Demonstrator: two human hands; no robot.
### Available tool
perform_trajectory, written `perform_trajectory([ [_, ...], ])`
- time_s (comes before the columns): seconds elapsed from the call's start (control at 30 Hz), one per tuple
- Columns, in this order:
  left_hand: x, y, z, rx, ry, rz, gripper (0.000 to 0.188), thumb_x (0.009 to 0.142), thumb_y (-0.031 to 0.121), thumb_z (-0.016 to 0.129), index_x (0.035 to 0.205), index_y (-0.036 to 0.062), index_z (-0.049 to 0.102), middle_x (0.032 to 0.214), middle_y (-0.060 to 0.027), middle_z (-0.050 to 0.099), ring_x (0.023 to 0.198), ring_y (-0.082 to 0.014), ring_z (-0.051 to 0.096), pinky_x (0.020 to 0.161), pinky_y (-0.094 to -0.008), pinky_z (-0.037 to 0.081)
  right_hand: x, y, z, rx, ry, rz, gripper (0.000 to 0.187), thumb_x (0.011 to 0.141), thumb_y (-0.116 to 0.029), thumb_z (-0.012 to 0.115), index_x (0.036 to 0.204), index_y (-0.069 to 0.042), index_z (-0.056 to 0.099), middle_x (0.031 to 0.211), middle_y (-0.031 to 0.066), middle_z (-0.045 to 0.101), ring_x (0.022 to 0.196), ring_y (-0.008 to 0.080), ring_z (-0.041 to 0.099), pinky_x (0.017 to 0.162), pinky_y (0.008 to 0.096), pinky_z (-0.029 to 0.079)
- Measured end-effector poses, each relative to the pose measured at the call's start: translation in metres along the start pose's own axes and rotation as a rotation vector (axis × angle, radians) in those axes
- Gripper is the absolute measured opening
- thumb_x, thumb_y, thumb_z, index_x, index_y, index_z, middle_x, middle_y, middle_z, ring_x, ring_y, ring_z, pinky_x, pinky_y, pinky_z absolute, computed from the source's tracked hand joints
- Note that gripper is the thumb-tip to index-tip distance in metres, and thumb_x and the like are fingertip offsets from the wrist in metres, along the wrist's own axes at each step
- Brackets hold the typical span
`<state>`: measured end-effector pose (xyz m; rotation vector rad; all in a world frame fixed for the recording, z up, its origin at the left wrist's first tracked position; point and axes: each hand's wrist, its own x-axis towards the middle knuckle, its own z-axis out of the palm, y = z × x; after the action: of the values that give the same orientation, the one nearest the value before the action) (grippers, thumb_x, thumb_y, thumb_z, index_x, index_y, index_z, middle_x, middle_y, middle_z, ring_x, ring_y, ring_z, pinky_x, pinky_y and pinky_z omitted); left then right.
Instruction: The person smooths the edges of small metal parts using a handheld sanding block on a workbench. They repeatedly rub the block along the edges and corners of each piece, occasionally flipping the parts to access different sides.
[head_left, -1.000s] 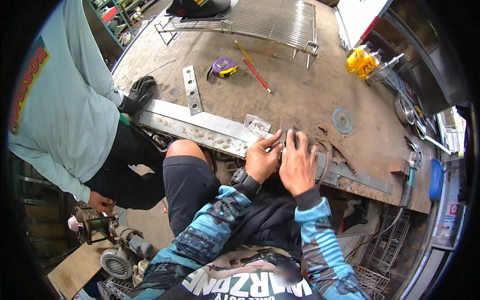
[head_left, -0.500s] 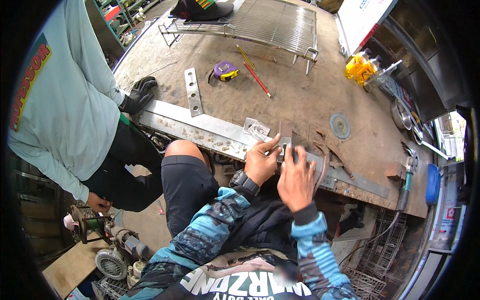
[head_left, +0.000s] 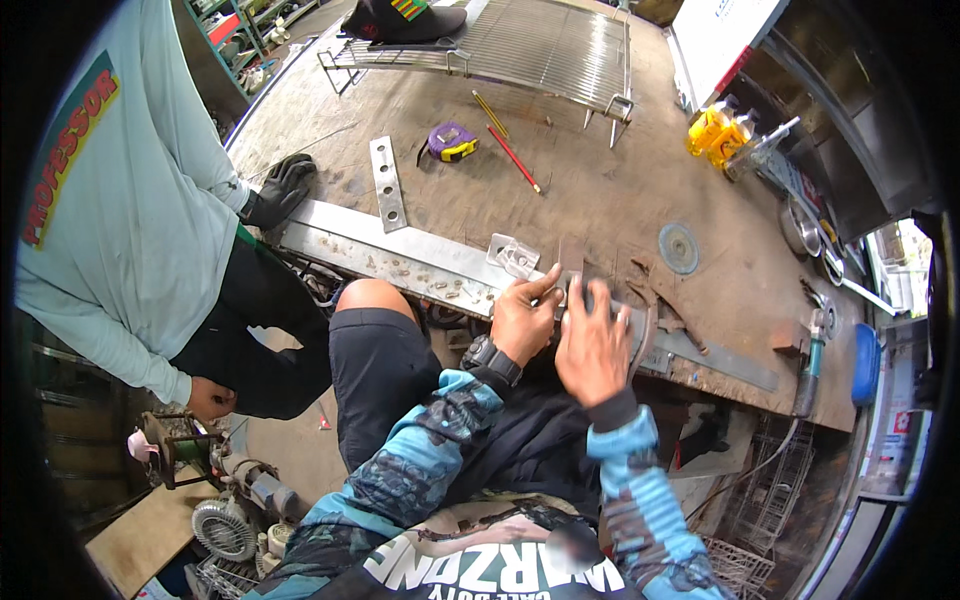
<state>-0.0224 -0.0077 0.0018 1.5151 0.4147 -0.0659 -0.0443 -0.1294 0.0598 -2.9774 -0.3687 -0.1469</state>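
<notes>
My left hand (head_left: pixel 525 322), with a dark watch on its wrist, is closed in a pinch over the bench edge. Whatever its fingertips hold is hidden. Close beside it, my right hand (head_left: pixel 592 350) reaches forward with fingers apart, their tips blurred. Both hands are over a long flat metal strip (head_left: pixel 420 248) lying along the edge. Just beyond the fingertips stands a small brown block (head_left: pixel 571 254). A clear bent plastic or metal piece (head_left: pixel 514 256) lies left of it. At the right hand's outer side is a curved clamp-like metal tool (head_left: pixel 651 325).
A co-worker's gloved hand (head_left: pixel 283 190) rests on the bench at left. Farther back lie a holed metal bar (head_left: pixel 385 185), tape measure (head_left: pixel 452 142), red pencil (head_left: pixel 514 159) and wire rack (head_left: pixel 545 50). A grinding disc (head_left: pixel 679 248) and angle grinder (head_left: pixel 812 365) are at right.
My right hand's fingers have shifted slightly and cover the small holed metal piece seen between the hands before. My left hand stays nearly in place. The co-worker's lower hand has moved slightly right.
</notes>
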Motion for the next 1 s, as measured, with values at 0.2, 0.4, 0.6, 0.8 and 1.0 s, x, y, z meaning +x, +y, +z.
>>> perform_trajectory([
  [0.2,0.004,-0.003,0.005,0.11,0.064,0.302,0.036,0.093,0.018,0.074,0.128,0.013,0.074,0.096,-0.0184,0.071,0.078,-0.026,0.073,0.071,-0.0366,0.056,0.02,0.001,0.003,0.03,0.062,-0.031,0.054,0.097,-0.024,0.06,0.148,-0.008,0.054,0.148,0.0163,0.048,0.121,0.0514,0.052,0.1,0.0611,0.045],
  [0.4,0.0,-0.005,0.005,0.029,0.022,0.094,0.036,0.093,0.019,0.074,0.129,0.0155,0.074,0.089,-0.0152,0.069,0.073,-0.0248,0.07,0.07,-0.0363,0.056,-0.021,-0.003,-0.013,0.107,-0.09,0.02,0.055,0.096,-0.015,0.062,0.148,-0.004,0.051,0.146,0.0186,0.047,0.125,0.0494,0.053,0.11,0.0623,0.039],
  [0.6,0.005,-0.015,0.005,0.059,0.097,0.296,0.036,0.093,0.018,0.075,0.129,0.0164,0.075,0.09,-0.0162,0.069,0.076,-0.025,0.071,0.072,-0.0356,0.056,0.007,-0.009,-0.01,0.064,-0.067,0.024,0.052,0.098,-0.017,0.059,0.148,-0.005,0.052,0.147,0.0194,0.046,0.123,0.0534,0.053,0.11,0.0608,0.04],
  [0.8,0.007,-0.011,0.008,0.094,0.052,0.179,0.036,0.093,0.019,0.074,0.129,0.0176,0.075,0.095,-0.017,0.071,0.082,-0.0277,0.073,0.075,-0.037,0.056,-0.006,0.004,-0.001,0.088,-0.014,0.0,0.053,0.096,-0.02,0.06,0.147,-0.008,0.054,0.149,0.0155,0.047,0.12,0.0519,0.053,0.101,0.0624,0.046],
  [1.0,0.004,-0.014,0.002,0.105,0.06,0.174,0.036,0.093,0.02,0.074,0.129,0.0169,0.075,0.093,-0.0159,0.07,0.08,-0.0271,0.072,0.074,-0.0381,0.056,-0.022,-0.007,-0.013,0.112,-0.069,0.004,0.051,0.099,-0.016,0.058,0.148,-0.006,0.051,0.145,0.0183,0.047,0.125,0.0507,0.054,0.112,0.0621,0.038],
])
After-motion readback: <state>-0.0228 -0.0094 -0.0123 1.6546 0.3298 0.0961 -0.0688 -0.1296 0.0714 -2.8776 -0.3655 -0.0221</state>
